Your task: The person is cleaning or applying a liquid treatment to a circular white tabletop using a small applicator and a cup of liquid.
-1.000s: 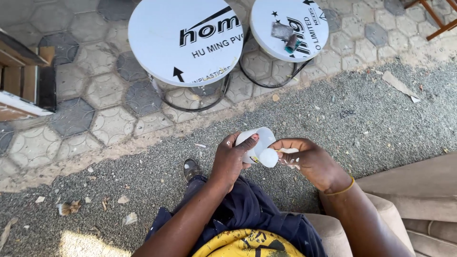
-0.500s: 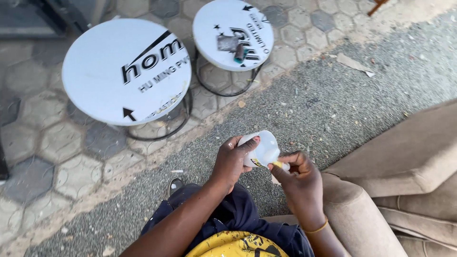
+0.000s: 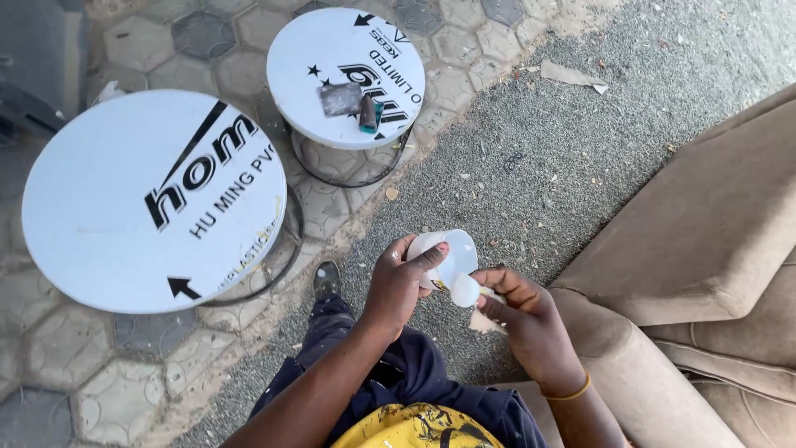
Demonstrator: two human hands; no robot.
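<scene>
A beige sofa (image 3: pixel 705 241) fills the right side, beside gravel ground (image 3: pixel 531 166). On the paving stand a large white round tabletop (image 3: pixel 153 203) and a smaller round tabletop (image 3: pixel 348 75), which carries a grey pouch (image 3: pixel 340 99) and a small dark object (image 3: pixel 369 114). Above the person's lap, the left hand (image 3: pixel 398 286) wraps around a white container (image 3: pixel 448 257). The right hand (image 3: pixel 526 319) pinches a small white cap (image 3: pixel 465 290) against it.
</scene>
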